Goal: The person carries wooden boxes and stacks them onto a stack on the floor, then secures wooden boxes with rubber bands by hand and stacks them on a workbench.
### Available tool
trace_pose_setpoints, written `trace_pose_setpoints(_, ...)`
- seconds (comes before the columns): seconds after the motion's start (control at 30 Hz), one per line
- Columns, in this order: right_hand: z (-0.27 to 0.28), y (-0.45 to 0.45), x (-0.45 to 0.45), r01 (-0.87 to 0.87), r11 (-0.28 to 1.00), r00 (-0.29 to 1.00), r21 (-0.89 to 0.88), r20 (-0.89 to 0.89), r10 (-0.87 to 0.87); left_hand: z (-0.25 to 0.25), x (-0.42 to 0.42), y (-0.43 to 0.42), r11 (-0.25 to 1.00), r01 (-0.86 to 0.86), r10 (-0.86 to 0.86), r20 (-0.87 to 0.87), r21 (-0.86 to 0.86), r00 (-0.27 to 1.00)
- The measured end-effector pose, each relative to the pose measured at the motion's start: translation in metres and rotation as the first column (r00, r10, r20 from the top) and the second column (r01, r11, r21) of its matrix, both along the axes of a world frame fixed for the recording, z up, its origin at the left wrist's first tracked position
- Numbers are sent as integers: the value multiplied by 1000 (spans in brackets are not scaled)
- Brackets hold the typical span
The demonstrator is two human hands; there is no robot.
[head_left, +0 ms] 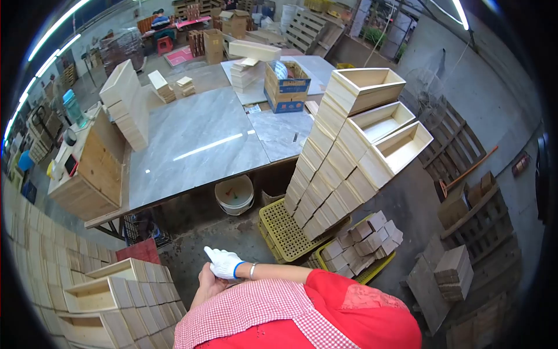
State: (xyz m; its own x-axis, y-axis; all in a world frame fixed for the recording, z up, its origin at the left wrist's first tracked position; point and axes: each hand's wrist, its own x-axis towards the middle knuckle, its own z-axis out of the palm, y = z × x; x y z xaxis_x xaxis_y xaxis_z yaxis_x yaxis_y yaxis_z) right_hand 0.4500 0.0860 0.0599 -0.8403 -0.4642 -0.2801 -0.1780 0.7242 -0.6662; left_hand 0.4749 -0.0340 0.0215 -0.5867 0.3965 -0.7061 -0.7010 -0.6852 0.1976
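Note:
My right hand (225, 264) wears a white glove with a blue cuff, and a bracelet circles the wrist. One gloved finger points outward to the left. Just below and against the glove is my bare left hand (210, 279), its fingers curled. Whatever the left fingers may hold is hidden. Both hands are close in front of my body, over the checked apron (250, 302). The nearest things are a stack of open wooden boxes (110, 294) at the left and a yellow plastic crate (285, 235) ahead at the right.
A grey-topped table (192, 145) stands ahead, with a cardboard box (288, 87) on it and a white bucket (235, 195) underneath. Tall stacked wooden boxes (331, 157) lean on the yellow crate. Beside them, a second yellow crate (366, 276) holds wood blocks. Pallets (453, 131) line the right wall.

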Motion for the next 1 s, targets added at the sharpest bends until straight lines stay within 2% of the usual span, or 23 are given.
trace_pose_setpoints(0.03,0,-1,-15,8,1000,1000,3,14,-8,11,-12,8,983,-77,89,62,-169,994)
trace_pose_setpoints(0.07,-1,-4,-29,8,1000,999,2,34,-8,-30,-30,-6,995,-73,77,57,-74,995)
trace_pose_setpoints(0.1,-2,-9,-43,3,1000,998,1,57,-3,-46,-47,-11,987,-106,116,76,-121,990)
trace_pose_setpoints(0.23,2,-26,-110,44,998,994,54,96,-49,-40,-146,-39,998,-60,58,159,5,986)
trace_pose_setpoints(0.3,-18,-37,-147,-312,936,949,-161,-107,298,-77,-205,-85,991,-100,86,136,93,987)
trace_pose_setpoints(0.37,15,-54,-166,-361,921,924,-149,78,375,-151,-263,-159,934,-319,326,-14,161,945)
trace_pose_setpoints(0.4,52,-60,-176,-364,903,931,-228,-89,353,-179,-296,-190,894,-414,428,-58,170,902)
trace_pose_setpoints(0.43,80,-58,-187,-379,875,917,-301,-251,311,-114,-332,-183,762,-591,639,158,-264,753)
trace_pose_setpoints(0.47,88,-57,-202,-326,864,925,-384,-316,209,-72,-371,-185,741,-510,630,188,-436,754)
trace_pose_setpoints(0.53,95,-54,-228,-232,802,918,-550,-397,-7,-41,-398,-191,741,-484,590,106,-465,801)
trace_pose_setpoints(0.6,80,-49,-266,-15,860,866,-510,-437,-244,-33,-391,-186,805,-560,537,-161,-196,828)
trace_pose_setpoints(0.63,72,-49,-281,118,886,860,-448,-400,-316,-28,-392,-166,845,-533,521,-157,-38,839)
trace_pose_setpoints(0.67,52,-47,-296,115,858,887,-501,-338,-316,-2,-386,-130,867,-497,498,-140,41,856)
trace_pose_setpoints(0.7,37,-47,-309,105,828,917,-551,-270,-295,14,-381,-92,866,-501,498,-99,-2,862)
trace_pose_setpoints(0.73,41,-41,-318,108,823,959,-557,-161,-234,18,-373,-67,920,-385,354,-262,-77,898)
trace_pose_setpoints(0.77,46,-30,-326,84,824,990,-561,-44,-131,50,-369,-41,912,-391,368,-176,-124,913)
trace_pose_setpoints(0.8,45,-14,-336,104,890,986,-443,-73,-151,23,-367,-34,925,-377,364,-387,47,847)
trace_pose_setpoints(0.83,31,11,-353,116,919,985,-377,-78,-156,39,-366,-28,936,-347,299,-390,-58,871)
trace_pose_setpoints(0.87,19,39,-375,165,938,979,-304,-67,-193,47,-363,-29,886,-274,115,-396,-374,911)
trace_pose_setpoints(0.9,4,68,-392,203,927,918,-315,-268,-292,28,-357,-35,709,-262,-120,-479,-654,869)
trace_pose_setpoints(0.93,-43,134,-432,278,889,919,-363,-167,-356,30,-345,-40,388,-325,-263,-442,-862,858)
trace_pose_setpoints(0.97,-91,200,-473,358,841,906,-404,-65,-417,38,-328,-47,178,-396,-307,-433,-901,847)
trace_pose_setpoints(1.0,-57,218,-483,445,881,847,-160,-244,-472,69,-305,-55,138,-411,-252,-433,-901,865)
